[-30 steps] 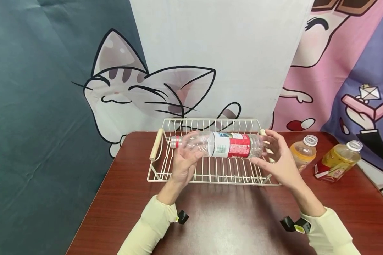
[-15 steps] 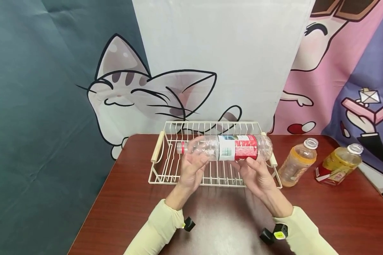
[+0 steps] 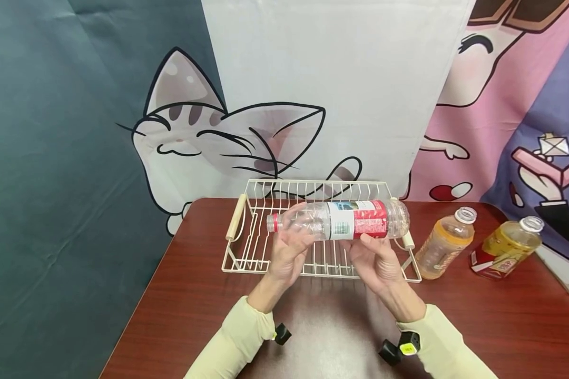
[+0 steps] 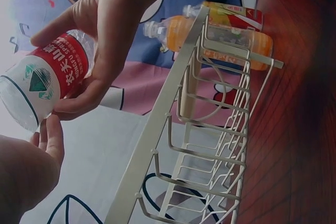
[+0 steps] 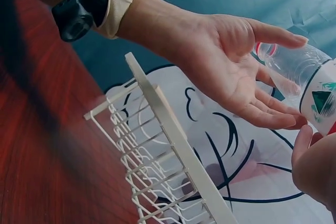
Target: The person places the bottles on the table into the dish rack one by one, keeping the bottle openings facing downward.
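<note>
Left hand (image 3: 288, 252) and right hand (image 3: 376, 260) grip a clear bottle (image 3: 339, 221) sideways above a wire rack (image 3: 236, 217) at the worktop's (image 3: 189, 310) back edge. It looks light and easily dented; best held gently around its label (image 3: 371, 220).

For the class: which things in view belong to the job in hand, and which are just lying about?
In the job:
red-and-white-labelled bottle
left hand and right hand, both holding it
probably the wire rack beneath

Apparently just about:
orange-banded bottle
yellow-labelled bottle
cat-print backdrop
</note>
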A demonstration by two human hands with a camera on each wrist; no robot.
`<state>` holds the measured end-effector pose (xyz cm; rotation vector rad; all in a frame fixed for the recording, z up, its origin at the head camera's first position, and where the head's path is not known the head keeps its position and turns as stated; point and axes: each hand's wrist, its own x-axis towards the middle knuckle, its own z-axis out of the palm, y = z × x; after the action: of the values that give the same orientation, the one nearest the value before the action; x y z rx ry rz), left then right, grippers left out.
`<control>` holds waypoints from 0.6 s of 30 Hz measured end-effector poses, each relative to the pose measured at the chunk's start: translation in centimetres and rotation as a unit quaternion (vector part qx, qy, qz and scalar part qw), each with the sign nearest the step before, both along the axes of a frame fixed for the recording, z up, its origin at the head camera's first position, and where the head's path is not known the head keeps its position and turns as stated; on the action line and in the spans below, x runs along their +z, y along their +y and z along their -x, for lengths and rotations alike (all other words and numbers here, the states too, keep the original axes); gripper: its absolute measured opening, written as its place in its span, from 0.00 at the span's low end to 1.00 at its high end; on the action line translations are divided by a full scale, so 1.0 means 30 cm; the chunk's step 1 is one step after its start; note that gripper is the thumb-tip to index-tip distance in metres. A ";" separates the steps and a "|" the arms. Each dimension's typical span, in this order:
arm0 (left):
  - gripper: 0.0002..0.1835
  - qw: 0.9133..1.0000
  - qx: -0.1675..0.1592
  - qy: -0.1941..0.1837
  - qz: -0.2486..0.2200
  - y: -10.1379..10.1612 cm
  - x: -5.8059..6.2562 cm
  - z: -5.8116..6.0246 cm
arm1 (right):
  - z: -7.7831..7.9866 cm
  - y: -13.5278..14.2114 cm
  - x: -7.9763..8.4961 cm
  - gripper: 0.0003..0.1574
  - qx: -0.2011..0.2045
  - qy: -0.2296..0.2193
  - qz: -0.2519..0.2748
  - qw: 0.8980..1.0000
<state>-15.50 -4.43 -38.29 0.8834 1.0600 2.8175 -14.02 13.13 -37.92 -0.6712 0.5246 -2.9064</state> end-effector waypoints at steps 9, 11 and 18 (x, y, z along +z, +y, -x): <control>0.33 1.000 -0.012 0.018 -0.008 0.001 -0.002 0.007 | 0.009 -0.010 0.008 0.33 0.004 0.007 0.005 1.000; 0.33 1.000 -0.016 0.020 -0.012 0.001 -0.001 0.008 | 0.011 -0.010 0.008 0.33 0.006 0.007 0.008 1.000; 0.35 1.000 -0.010 0.022 0.019 -0.010 -0.009 0.013 | 0.023 -0.001 0.012 0.35 0.015 0.008 0.020 1.000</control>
<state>-15.89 -4.72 -38.55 0.9525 1.1000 2.7640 -14.70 13.09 -37.57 -0.7009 0.4562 -2.8925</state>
